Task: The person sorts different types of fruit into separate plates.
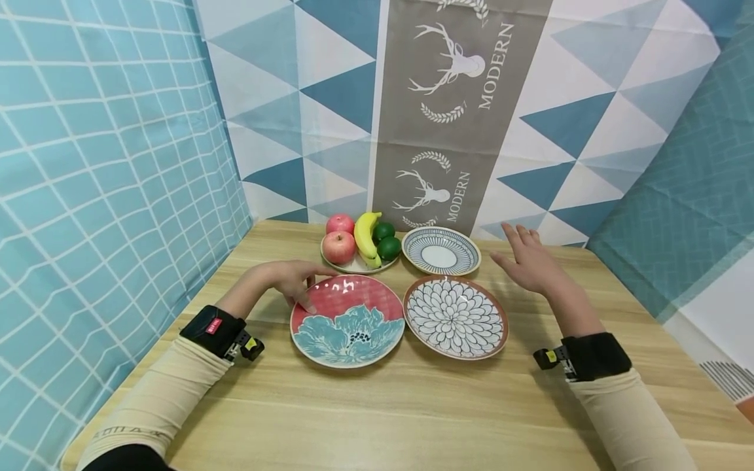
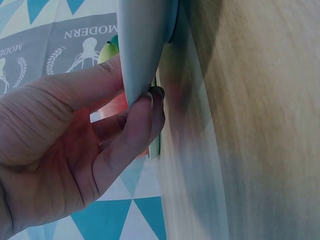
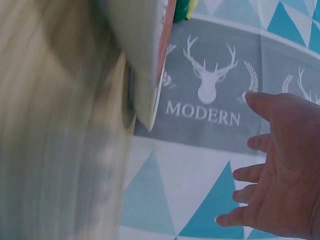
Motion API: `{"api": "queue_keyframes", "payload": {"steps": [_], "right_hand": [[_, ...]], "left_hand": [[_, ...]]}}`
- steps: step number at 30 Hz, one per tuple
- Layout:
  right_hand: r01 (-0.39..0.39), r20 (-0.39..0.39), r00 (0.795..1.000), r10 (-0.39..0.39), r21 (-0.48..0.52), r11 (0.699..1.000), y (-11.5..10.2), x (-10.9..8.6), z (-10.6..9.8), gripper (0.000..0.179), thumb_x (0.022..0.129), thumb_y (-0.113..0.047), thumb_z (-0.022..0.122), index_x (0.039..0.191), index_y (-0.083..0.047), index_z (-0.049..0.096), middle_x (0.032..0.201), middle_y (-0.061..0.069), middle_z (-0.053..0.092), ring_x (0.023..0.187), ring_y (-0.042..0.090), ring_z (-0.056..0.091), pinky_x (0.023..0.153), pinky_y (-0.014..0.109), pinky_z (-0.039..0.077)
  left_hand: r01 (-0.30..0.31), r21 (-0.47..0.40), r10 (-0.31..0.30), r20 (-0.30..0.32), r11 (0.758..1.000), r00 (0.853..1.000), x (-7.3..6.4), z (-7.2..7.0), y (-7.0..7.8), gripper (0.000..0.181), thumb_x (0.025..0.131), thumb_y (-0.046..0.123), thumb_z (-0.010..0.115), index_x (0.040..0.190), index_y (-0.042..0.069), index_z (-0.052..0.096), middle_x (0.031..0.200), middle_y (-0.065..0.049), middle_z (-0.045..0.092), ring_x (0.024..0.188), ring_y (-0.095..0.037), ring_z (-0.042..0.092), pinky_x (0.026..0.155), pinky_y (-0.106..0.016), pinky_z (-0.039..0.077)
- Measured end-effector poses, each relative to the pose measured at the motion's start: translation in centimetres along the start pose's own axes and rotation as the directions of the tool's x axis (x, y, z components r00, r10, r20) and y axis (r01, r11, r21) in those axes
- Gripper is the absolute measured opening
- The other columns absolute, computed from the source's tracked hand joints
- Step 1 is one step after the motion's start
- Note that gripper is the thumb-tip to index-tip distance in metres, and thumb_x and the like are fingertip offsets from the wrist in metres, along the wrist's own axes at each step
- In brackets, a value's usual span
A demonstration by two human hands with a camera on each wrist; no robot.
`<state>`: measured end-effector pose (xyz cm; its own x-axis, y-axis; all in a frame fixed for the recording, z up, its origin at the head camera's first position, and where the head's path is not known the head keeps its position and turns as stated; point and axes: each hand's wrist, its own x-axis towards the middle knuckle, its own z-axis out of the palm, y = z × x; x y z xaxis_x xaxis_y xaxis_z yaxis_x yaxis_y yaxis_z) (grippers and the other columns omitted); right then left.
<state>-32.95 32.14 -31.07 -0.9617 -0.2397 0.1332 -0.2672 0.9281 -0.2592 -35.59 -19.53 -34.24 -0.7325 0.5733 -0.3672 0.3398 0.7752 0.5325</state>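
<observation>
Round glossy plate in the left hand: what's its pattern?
Round plate: turquoise flower on red, clearest in the head view.

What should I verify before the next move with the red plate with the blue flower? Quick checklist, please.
1. Left hand has the rim of the red plate: ok, it pinches the left edge.
2. Red plate bare on top, apart from the hand: ok, no fruit on it.
3. Right hand free: ok, fingers spread, holding nothing.
4. Red plate clear of the petal-patterned plate: cannot tell; their edges nearly meet.
5. Red plate lifted off the table: cannot tell; contact underneath is unclear.
</observation>
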Motion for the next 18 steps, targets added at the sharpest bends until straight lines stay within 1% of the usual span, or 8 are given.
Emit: {"api": "queue_keyframes", "payload": {"steps": [4, 8, 12, 16, 18], "right_hand": [[0.044, -0.010, 0.999, -0.044, 0.015, 0.999, -1.9, 1.6, 0.1, 0.083, 0.112, -0.051, 0.044, 0.171, -0.010, 0.001, 0.171, 0.034, -0.004, 0.155, 0.057, -0.010, 0.120, 0.076, 0.007], [0.081, -0.026, 0.996, -0.081, 0.002, 0.997, -4.0, 3.4, 0.2, 0.083, 0.111, -0.053, 0.044, 0.171, -0.010, 0.007, 0.172, 0.033, 0.001, 0.157, 0.055, -0.005, 0.121, 0.075, 0.010], [0.100, -0.025, 0.995, -0.100, -0.002, 0.995, -6.0, 5.1, 0.5, 0.080, 0.111, -0.051, 0.046, 0.171, -0.010, 0.011, 0.173, 0.030, 0.003, 0.159, 0.051, -0.002, 0.122, 0.072, 0.014], [0.117, -0.022, 0.993, -0.117, -0.005, 0.993, -7.9, 6.4, 1.0, 0.079, 0.111, -0.048, 0.048, 0.171, -0.012, 0.013, 0.173, 0.028, 0.005, 0.160, 0.048, 0.001, 0.122, 0.072, 0.018], [0.131, -0.022, 0.991, -0.131, -0.010, 0.991, -8.7, 7.0, 1.3, 0.078, 0.111, -0.048, 0.049, 0.171, -0.012, 0.013, 0.173, 0.028, 0.007, 0.160, 0.047, 0.003, 0.122, 0.070, 0.020]], "left_hand": [[0.009, 0.011, -0.009, -0.002, 1.000, 1.000, -0.1, -0.1, 0.1, 0.094, 0.085, 0.018, 0.091, 0.164, 0.019, 0.041, 0.110, -0.016, 0.058, 0.081, -0.024, 0.067, 0.070, -0.035, 0.062], [0.001, 0.016, -0.001, 0.002, 1.000, 1.000, -0.1, -0.1, 0.3, 0.095, 0.085, 0.020, 0.091, 0.164, 0.019, 0.040, 0.110, -0.016, 0.058, 0.081, -0.024, 0.066, 0.070, -0.034, 0.062], [-0.013, 0.023, 0.013, 0.004, 1.000, 1.000, 0.0, -0.1, 0.2, 0.095, 0.085, 0.019, 0.091, 0.165, 0.017, 0.039, 0.108, -0.016, 0.058, 0.081, -0.024, 0.066, 0.068, -0.034, 0.062], [-0.022, 0.019, 0.022, 0.009, 1.000, 1.000, 0.1, -0.1, 0.1, 0.094, 0.086, 0.016, 0.090, 0.165, 0.017, 0.038, 0.108, -0.017, 0.058, 0.081, -0.024, 0.066, 0.067, -0.035, 0.062], [-0.016, 0.011, 0.016, 0.011, 1.000, 1.000, 0.2, -0.1, 0.1, 0.094, 0.086, 0.017, 0.090, 0.165, 0.018, 0.039, 0.109, -0.017, 0.058, 0.081, -0.025, 0.066, 0.067, -0.035, 0.062]]}}
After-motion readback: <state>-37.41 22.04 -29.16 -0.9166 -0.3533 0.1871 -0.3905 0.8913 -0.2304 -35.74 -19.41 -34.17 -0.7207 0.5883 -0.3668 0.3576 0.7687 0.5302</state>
